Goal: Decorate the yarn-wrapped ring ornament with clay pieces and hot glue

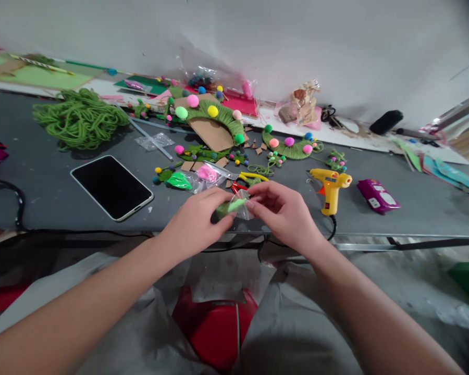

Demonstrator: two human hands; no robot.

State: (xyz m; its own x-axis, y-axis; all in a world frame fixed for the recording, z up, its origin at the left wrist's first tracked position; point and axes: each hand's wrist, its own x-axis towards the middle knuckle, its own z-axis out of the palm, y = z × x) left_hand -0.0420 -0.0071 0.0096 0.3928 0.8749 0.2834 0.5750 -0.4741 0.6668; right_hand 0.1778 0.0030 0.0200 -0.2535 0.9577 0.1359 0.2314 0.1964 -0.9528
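One left hand (pixel 199 213) and one right hand (pixel 284 211), I see from far away, pinch a little clear bag (pixel 243 211), left of the glue gun (pixel 330 187). A hard tug might rip it and spill the green stuff (pixel 236 204), or bump the gun.

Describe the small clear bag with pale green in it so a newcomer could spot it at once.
Find the long grey table, then the left hand and right hand close together at its near edge. Between their fingers is the small clear bag, pale green showing inside. Unlike the bright green packet and pink packet lying just beyond, it is held in the hands.
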